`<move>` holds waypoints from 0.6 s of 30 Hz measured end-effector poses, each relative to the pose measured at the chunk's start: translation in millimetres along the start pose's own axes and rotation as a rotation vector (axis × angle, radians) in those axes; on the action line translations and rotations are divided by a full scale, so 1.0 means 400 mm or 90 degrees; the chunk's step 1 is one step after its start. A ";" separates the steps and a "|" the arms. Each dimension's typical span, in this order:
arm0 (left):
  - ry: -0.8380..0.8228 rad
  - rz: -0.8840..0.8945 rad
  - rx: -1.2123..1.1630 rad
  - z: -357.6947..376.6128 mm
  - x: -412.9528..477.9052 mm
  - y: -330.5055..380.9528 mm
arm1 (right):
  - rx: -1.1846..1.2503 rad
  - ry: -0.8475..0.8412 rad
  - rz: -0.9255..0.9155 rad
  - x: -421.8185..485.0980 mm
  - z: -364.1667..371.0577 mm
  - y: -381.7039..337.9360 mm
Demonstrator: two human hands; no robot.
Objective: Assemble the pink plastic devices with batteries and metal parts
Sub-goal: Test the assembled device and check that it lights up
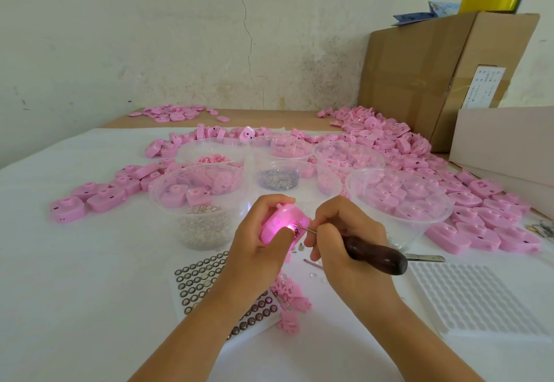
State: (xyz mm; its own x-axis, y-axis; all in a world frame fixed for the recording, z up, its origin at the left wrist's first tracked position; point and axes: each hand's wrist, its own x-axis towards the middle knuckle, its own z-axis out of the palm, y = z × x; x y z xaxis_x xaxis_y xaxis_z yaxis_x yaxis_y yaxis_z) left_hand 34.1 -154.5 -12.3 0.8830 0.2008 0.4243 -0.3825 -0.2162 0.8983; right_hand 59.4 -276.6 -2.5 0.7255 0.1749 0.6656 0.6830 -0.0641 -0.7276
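Six clear plastic tubs stand in two rows on the white-covered desk (75, 276), just beyond the hands. The front-left tub (157, 201) holds pink housings over a layer of small silvery metal pins; the small middle tub (299, 165) holds dark grey metal bits; the large front-right tub (445, 210) is packed with pink housings. Behind them, the back-left tub (186, 153) holds small flat pink pieces, and the back-middle tub (260, 144) and back-right tub (378, 158) hold more pink parts. The left grip (254, 240) is curled round a pink device (281, 221), held above the desk in front of the tubs, with a pink light glowing at its near corner. The right grip (344, 237) is wrapped round a tool with a dark wooden handle (374, 254), its thin metal tip touching the glowing spot. A sheet of button batteries (195, 276) lies under the left forearm, which hides part of it; loose pink parts (290, 294) lie beside it. A white dimpled tray (479, 300) lies to the right. Heaps of pink housings (389, 138) spread behind and beside the tubs, up to a cardboard box (434, 67) at the wall.
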 end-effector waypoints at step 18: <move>-0.041 0.057 0.051 0.004 -0.005 -0.021 | 0.071 -0.023 0.144 0.004 -0.004 0.002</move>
State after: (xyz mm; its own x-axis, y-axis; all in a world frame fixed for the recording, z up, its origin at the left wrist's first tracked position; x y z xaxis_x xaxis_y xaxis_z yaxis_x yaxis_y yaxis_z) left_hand 36.0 -154.7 -21.0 0.8630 0.1165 0.4916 -0.4397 -0.3061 0.8444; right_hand 61.3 -277.9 -2.0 0.8541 0.2043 0.4783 0.4881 0.0030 -0.8728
